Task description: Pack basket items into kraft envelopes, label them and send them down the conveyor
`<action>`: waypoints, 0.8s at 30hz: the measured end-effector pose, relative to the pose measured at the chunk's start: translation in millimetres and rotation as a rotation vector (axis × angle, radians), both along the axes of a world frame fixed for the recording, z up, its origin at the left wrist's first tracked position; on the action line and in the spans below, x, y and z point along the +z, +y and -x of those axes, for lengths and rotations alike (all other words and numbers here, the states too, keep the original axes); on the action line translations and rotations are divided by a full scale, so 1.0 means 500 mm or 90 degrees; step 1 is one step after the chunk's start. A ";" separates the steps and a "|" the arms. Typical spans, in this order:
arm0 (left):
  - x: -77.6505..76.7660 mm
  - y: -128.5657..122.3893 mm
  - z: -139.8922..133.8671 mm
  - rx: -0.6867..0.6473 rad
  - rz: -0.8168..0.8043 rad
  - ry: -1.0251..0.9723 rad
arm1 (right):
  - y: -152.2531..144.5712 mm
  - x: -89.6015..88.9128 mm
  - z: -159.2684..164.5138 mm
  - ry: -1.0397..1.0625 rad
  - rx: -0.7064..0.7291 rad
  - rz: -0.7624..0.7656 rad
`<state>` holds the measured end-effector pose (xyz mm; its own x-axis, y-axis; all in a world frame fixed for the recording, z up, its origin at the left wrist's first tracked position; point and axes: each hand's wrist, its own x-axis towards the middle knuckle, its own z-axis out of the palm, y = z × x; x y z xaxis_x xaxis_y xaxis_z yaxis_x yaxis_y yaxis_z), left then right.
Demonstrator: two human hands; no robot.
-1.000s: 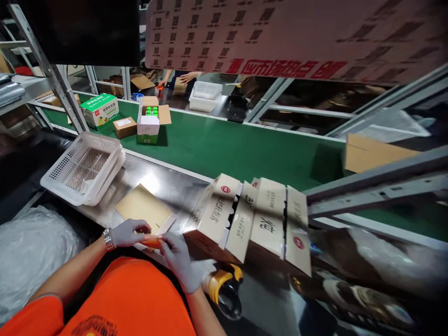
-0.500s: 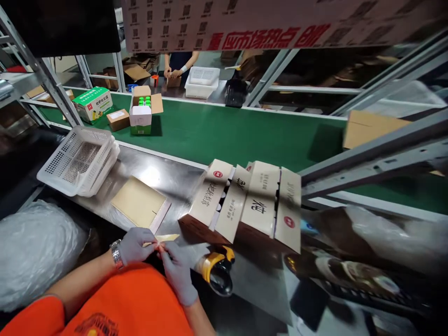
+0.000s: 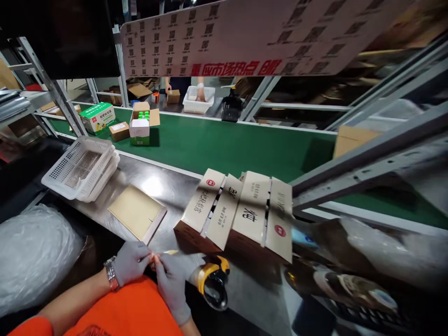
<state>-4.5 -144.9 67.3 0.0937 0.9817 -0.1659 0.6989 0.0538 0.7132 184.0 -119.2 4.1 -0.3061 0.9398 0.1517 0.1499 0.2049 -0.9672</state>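
Observation:
Both my hands wear grey gloves with bare fingertips and meet low in front of my orange shirt. My left hand (image 3: 132, 262) and my right hand (image 3: 172, 282) are closed, fingertips pinched together on a small pale yellow strip (image 3: 171, 252), mostly hidden by the fingers. Just beyond them a flat cream-coloured cardboard piece (image 3: 136, 212) lies on the metal bench (image 3: 159, 189). Right of my right hand is a yellow and black tape dispenser (image 3: 213, 282). Farther right stand two cream and brown cartons (image 3: 201, 205) (image 3: 261, 214), their top flaps nearly meeting.
Stacked white baskets (image 3: 79, 170) stand at the left, above a bag of clear plastic (image 3: 35, 261). Behind the bench runs a green conveyor (image 3: 210, 144) carrying an open box of green-capped bottles (image 3: 140, 128). A metal frame (image 3: 350, 163) slants across the right. Across the conveyor, a co-worker's hand (image 3: 200, 93) reaches into a basket.
The view has tilted up slightly. My hands stay pinched together, and less of the yellow strip shows. The co-worker's one hand has moved from the small box into the white basket.

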 end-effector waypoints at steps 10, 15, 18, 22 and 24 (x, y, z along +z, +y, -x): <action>-0.008 0.009 -0.037 0.117 0.071 -0.160 | -0.009 0.018 -0.020 0.126 0.022 0.293; 0.005 0.009 -0.041 0.100 0.108 -0.152 | -0.019 0.035 -0.032 0.077 -0.030 0.193; 0.015 0.007 -0.037 0.061 0.107 -0.078 | -0.018 0.035 -0.042 0.061 -0.146 0.160; 0.015 0.002 -0.009 -0.020 0.076 0.012 | 0.002 0.016 -0.058 0.131 -0.297 0.209; 0.013 0.005 0.010 -0.043 0.041 0.054 | 0.016 0.000 -0.072 0.167 -0.367 0.217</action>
<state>-9.5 -142.4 73.6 0.1426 0.9605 -0.2391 0.7606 0.0482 0.6474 220.1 -111.3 4.0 0.2597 0.9490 -0.1785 -0.1030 -0.1566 -0.9823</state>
